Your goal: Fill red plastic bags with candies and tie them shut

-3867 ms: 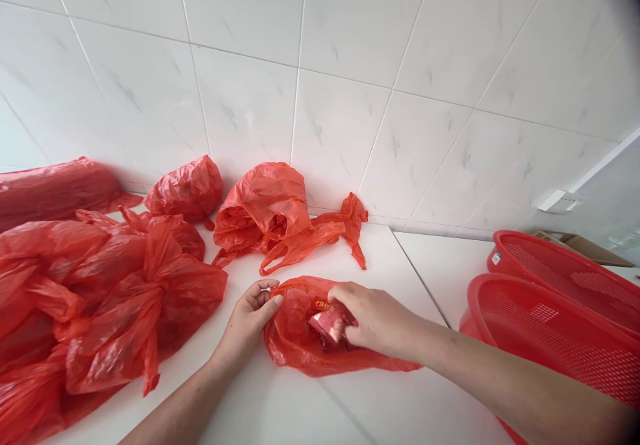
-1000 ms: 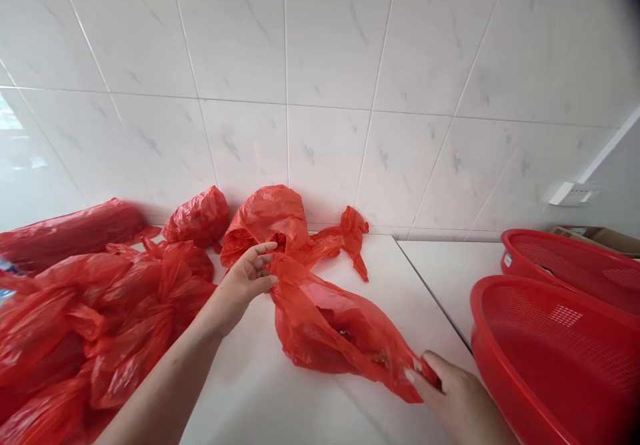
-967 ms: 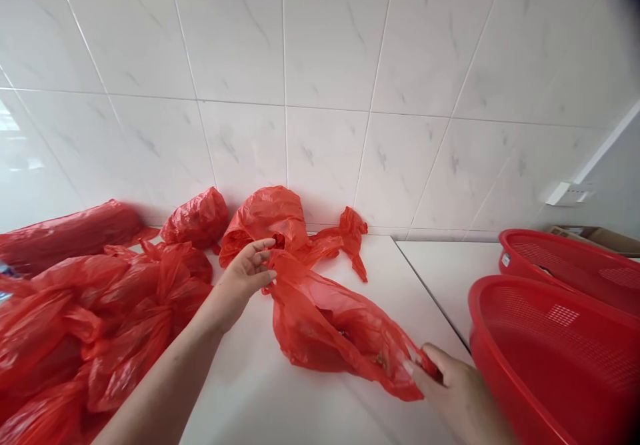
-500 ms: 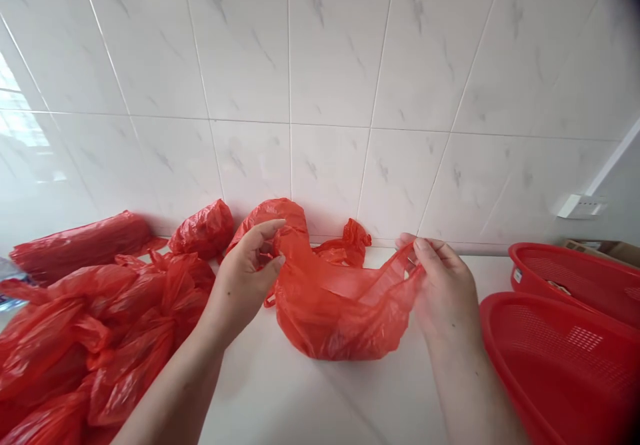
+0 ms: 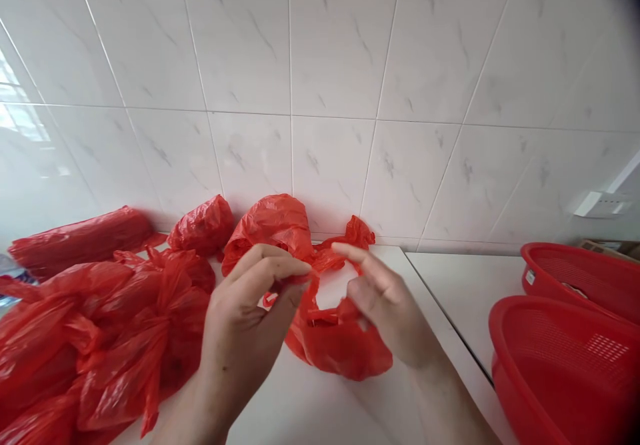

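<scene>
A red plastic bag (image 5: 340, 351) rests on the white table in front of me, its bottom rounded by contents I cannot make out. My left hand (image 5: 255, 311) pinches one handle of it between thumb and fingers at the upper left. On the other side, my right hand (image 5: 387, 305) has its index finger stretched out, while the thumb and curled fingers are at the bag's right handle. Behind my hands lie a rounded red bag (image 5: 275, 221) and a crumpled red bag (image 5: 356, 233) against the tiled wall.
Several knotted red bags (image 5: 120, 345) are heaped on the left. Behind them lie a long red roll (image 5: 80, 241) and a shorter red bundle (image 5: 203, 225). Two red perforated baskets, one nearer (image 5: 530, 371) and one farther (image 5: 540, 258), stand right. A gap (image 5: 450, 318) runs between the table surfaces.
My hands have come closer together above the bag, the right moving left. The bag's mouth, earlier spread wide, is now drawn in, and my left fingers have closed on a handle.
</scene>
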Action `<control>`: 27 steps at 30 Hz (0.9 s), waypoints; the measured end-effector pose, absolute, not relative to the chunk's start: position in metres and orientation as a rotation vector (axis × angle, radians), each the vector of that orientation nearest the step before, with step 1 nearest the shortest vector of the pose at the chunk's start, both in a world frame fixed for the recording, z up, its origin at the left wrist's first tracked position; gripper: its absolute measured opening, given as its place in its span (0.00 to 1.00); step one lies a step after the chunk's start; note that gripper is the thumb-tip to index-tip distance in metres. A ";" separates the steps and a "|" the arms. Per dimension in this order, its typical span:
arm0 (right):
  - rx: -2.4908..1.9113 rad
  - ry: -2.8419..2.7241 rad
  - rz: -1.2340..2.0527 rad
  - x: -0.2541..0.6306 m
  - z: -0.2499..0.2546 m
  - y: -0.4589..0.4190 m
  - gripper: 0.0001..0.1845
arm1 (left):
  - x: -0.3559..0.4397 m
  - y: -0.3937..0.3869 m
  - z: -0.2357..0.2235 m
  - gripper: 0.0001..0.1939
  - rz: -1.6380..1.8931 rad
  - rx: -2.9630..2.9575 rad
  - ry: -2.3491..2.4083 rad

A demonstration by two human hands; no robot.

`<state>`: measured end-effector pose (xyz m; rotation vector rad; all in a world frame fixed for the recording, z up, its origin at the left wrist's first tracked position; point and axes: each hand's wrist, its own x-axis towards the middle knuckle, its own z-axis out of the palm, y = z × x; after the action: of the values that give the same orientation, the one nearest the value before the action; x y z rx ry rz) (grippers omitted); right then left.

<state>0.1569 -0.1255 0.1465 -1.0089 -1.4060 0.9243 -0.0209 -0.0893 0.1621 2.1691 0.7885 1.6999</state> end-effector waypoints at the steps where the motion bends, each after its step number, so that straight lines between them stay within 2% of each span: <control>1: -1.008 -1.511 0.998 0.153 0.147 -0.127 0.25 | -0.020 -0.091 0.162 0.07 1.611 2.146 0.711; 2: -0.996 -1.593 1.046 0.149 0.146 -0.128 0.23 | -0.019 -0.093 0.161 0.07 1.513 2.127 0.642; 4: -0.981 -1.649 1.064 0.142 0.145 -0.126 0.11 | -0.018 -0.094 0.159 0.08 1.385 2.106 0.552; 5: -0.988 -1.625 1.047 0.140 0.144 -0.124 0.10 | -0.017 -0.093 0.157 0.09 1.365 2.117 0.547; 8: -1.059 -1.512 1.010 0.141 0.141 -0.117 0.20 | -0.018 -0.088 0.153 0.11 1.388 2.252 0.705; 11: -1.136 -1.442 1.000 0.145 0.139 -0.112 0.26 | -0.016 -0.081 0.148 0.11 1.223 2.479 0.796; 14: -1.171 -1.314 0.972 0.148 0.135 -0.109 0.26 | -0.013 -0.075 0.144 0.13 1.076 2.615 0.744; 17: -1.162 -1.314 0.999 0.150 0.135 -0.109 0.25 | -0.009 -0.071 0.142 0.08 1.057 2.624 0.763; 19: -1.155 -1.402 1.016 0.154 0.136 -0.110 0.25 | -0.007 -0.069 0.141 0.09 1.041 2.609 0.822; 23: -1.065 -1.623 0.958 0.165 0.139 -0.110 0.28 | -0.007 -0.066 0.141 0.10 1.095 2.547 0.971; 27: -1.005 -1.635 0.934 0.173 0.137 -0.108 0.33 | -0.006 -0.065 0.140 0.09 1.177 2.524 0.901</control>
<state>0.1727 -0.1078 0.1370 -1.0048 -1.6353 0.9340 -0.0064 -0.0650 0.1397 2.5240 0.9007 1.1770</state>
